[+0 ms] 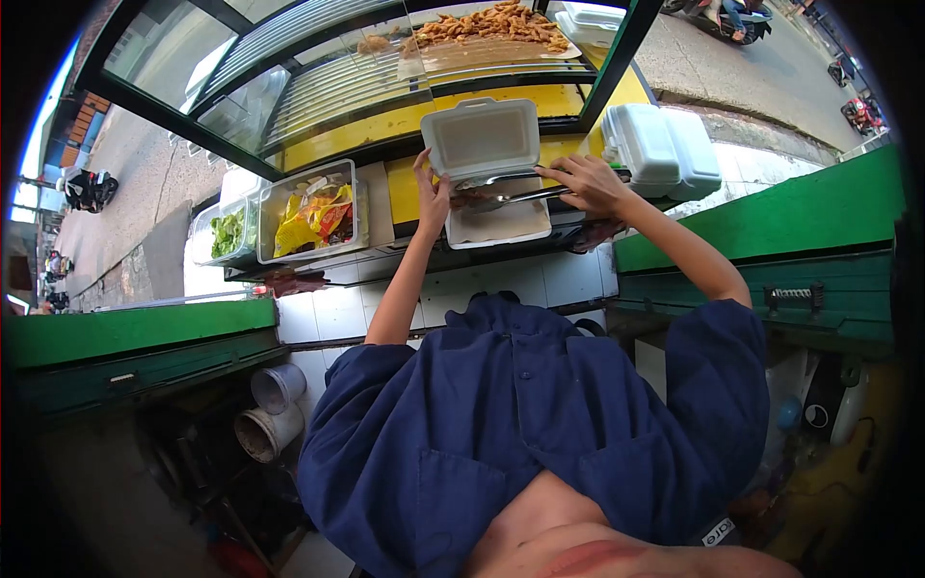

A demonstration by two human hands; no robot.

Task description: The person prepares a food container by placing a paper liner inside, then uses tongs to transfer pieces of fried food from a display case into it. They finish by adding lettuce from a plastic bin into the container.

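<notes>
A white foam takeaway box point(499, 227) stands opened on the counter, its lid point(482, 135) tilted up at the far side. My left hand point(434, 196) is at the box's left edge, fingers closed around it near the hinge. In my right hand point(590, 185) are metal tongs point(525, 195), reaching leftward over the box. A brownish piece of food point(470, 200) shows at the tong tips, beside my left hand; its kind is hard to make out. Brown paper lines the box bottom.
Ahead, a glass display case holds a heap of fried food point(496, 27). Closed foam boxes point(647, 144) are stacked at the right. To the left are a plastic tub with yellow packets point(313, 220) and a container of green leaves point(228, 234). Green ledges point(761, 207) flank me.
</notes>
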